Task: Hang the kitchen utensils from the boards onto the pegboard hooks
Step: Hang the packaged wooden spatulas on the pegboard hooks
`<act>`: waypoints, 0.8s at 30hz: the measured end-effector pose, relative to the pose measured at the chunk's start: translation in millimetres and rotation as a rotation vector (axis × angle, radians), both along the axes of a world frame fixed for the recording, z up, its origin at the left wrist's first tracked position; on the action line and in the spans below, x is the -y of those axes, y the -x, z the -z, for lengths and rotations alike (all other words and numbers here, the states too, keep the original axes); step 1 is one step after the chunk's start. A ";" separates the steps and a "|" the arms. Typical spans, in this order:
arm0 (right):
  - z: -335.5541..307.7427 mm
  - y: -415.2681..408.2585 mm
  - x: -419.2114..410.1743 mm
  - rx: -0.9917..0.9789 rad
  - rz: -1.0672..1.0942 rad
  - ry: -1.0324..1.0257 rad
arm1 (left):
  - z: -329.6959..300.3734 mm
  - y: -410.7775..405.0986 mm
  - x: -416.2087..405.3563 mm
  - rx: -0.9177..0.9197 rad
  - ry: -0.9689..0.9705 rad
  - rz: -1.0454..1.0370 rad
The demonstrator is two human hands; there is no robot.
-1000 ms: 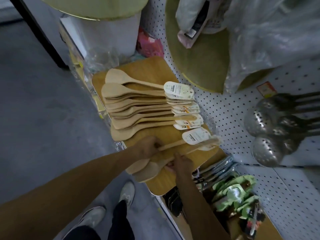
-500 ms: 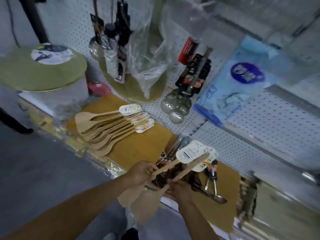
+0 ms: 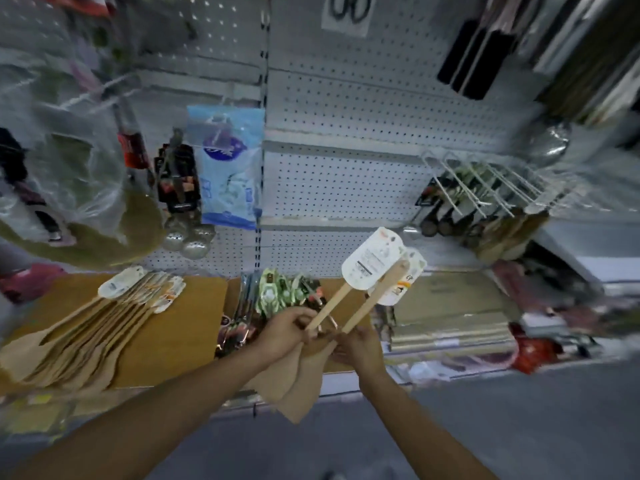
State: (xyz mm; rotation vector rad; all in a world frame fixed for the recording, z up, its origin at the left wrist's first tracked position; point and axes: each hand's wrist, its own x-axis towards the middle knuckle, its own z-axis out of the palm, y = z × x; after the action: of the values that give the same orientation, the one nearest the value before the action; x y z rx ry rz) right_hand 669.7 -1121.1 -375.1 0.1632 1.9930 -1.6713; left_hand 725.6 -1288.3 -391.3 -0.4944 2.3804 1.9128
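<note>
My left hand [image 3: 285,332] grips the handle of one wooden spatula [image 3: 327,308], and my right hand [image 3: 358,344] grips a second wooden spatula [image 3: 372,301] beside it. Both spatulas point up and right, with white label cards [image 3: 372,259] at their top ends and their blades [image 3: 298,386] hanging below my hands. A pile of several more wooden spatulas [image 3: 93,323] lies on a wooden board [image 3: 187,327] at the left. The white pegboard [image 3: 346,181] rises behind the shelf, with a row of long bare hooks [image 3: 485,183] at the right.
A blue packet [image 3: 227,171], metal strainers [image 3: 188,237] and plastic-wrapped goods [image 3: 69,161] hang on the left of the pegboard. Packaged utensils [image 3: 277,292] lie on the shelf behind my hands. Dark-handled utensils [image 3: 460,216] hang under the hooks. Stacked boards [image 3: 450,320] lie at the right.
My view has swung up and right from the board to the pegboard. Both hands have lifted the two spatulas off the board and carried them rightward, tilting them more upright.
</note>
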 end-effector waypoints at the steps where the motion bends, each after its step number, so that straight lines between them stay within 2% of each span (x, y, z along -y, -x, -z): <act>1: -8.6 6.0 -16.9 -0.036 0.021 0.019 | -6.1 11.0 -16.1 -0.031 -0.009 0.011; 8: -32.2 71.9 -151.2 -0.276 0.061 0.066 | -41.9 91.3 -144.3 -0.080 -0.069 0.121; 15: -58.3 146.7 -288.9 -0.342 0.125 0.101 | -61.3 170.8 -269.4 -0.119 -0.084 0.217; 24: -71.7 221.6 -412.7 -0.424 0.231 0.110 | -80.2 252.1 -379.6 -0.164 -0.105 0.179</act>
State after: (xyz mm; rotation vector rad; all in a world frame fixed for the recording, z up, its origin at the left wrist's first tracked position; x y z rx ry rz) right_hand 448.1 -708.4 -303.4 -0.0034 2.2448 -2.0987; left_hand 473.4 -908.7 -311.1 -0.1173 2.3087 2.0541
